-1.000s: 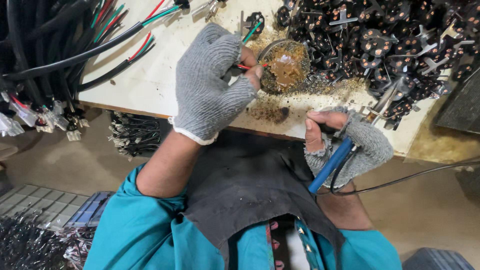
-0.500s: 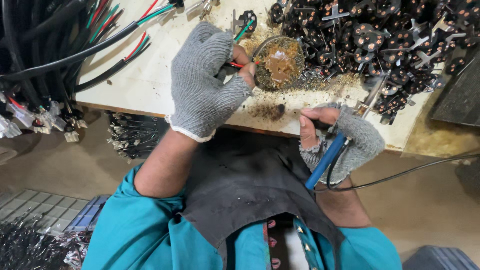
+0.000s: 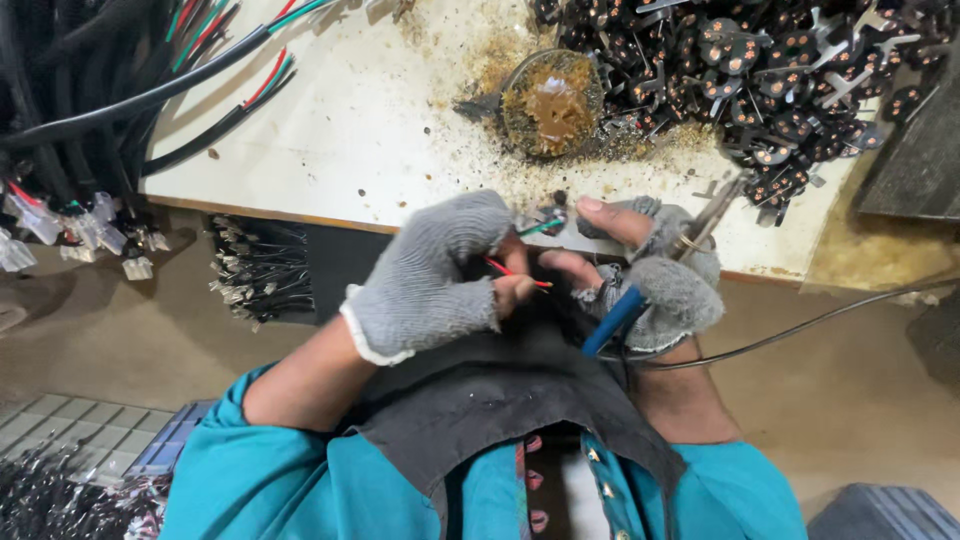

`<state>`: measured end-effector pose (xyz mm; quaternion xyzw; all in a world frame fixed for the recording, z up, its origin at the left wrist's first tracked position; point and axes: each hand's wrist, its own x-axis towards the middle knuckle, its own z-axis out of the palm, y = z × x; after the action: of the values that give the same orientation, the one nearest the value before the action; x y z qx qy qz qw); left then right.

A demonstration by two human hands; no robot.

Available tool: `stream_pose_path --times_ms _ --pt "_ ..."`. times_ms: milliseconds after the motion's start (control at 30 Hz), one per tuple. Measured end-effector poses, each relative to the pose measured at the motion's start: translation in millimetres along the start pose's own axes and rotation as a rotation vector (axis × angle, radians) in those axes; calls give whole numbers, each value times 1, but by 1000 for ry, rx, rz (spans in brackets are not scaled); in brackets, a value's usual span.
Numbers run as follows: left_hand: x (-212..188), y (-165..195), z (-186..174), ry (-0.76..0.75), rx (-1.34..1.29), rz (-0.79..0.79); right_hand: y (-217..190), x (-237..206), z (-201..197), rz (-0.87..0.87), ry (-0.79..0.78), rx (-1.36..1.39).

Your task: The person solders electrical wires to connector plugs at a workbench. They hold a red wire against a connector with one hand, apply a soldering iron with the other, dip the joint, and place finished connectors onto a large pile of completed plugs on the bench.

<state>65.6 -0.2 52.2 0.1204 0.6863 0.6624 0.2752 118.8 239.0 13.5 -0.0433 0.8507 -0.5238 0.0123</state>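
My left hand [image 3: 435,275], in a grey fingerless glove, pinches thin red and green wire ends [image 3: 515,268] just in front of the table edge. My right hand [image 3: 650,265], also gloved, grips a soldering iron [image 3: 640,290] with a blue handle; its metal tip points up toward the table. The right thumb and fingers touch the wire tips beside the left fingers. A round tin of brown flux [image 3: 552,102] sits on the white table [image 3: 360,130] beyond both hands.
A heap of small black plug parts with copper contacts [image 3: 760,70] covers the table's right rear. Black cables with coloured wires [image 3: 150,90] lie at the left. Bundles of wire ends [image 3: 255,270] hang below the table. The iron's cord [image 3: 800,330] runs right.
My left hand has pulled back from the flux tin to the table's front edge, bringing the wires with it. Right hand rose to meet it.
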Motion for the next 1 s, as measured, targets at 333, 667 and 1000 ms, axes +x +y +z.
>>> stream_pose_path --times_ms 333,667,1000 --pt "1 6 0 -80 238 272 -12 13 -11 -3 -49 57" --pt "20 -14 1 213 653 312 -34 40 -1 -165 -20 -366" --pt "24 -12 2 215 678 236 -29 41 -3 -107 -28 -384"
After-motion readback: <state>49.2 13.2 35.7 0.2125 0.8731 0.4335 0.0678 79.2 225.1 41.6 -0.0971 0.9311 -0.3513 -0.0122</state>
